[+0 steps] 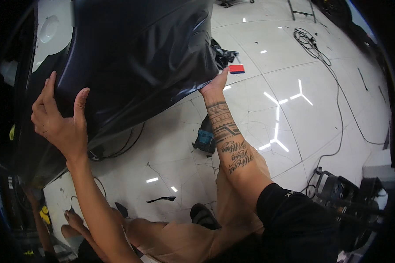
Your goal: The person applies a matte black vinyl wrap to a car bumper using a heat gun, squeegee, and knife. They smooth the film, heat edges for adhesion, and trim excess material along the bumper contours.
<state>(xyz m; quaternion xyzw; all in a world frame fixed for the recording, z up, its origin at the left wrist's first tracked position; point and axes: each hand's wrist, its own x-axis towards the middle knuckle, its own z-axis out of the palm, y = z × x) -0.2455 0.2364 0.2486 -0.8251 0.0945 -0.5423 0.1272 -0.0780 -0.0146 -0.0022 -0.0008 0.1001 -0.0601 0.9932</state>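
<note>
A large sheet of black vinyl film [136,52], creased toward its right end, drapes over a curved body panel. Over its left part is my left hand [59,114], open with fingers and thumb spread; whether the palm touches the film cannot be made out. My right hand [214,84] is closed on the film's lower right edge, its fingers mostly hidden behind the film. At its thumb sticks out a flat red squeegee card [236,69] with a dark blue edge. Crumpled dark film [224,55] hangs beside it. Top left, a pale bare panel [52,30] shows.
On the glossy tiled floor stands a blue and black power tool [205,139]. A coiled black cable [309,41] runs down to dark equipment [338,186] at right. A film scrap [162,199] lies below. Another person's hand [74,219] shows lower left.
</note>
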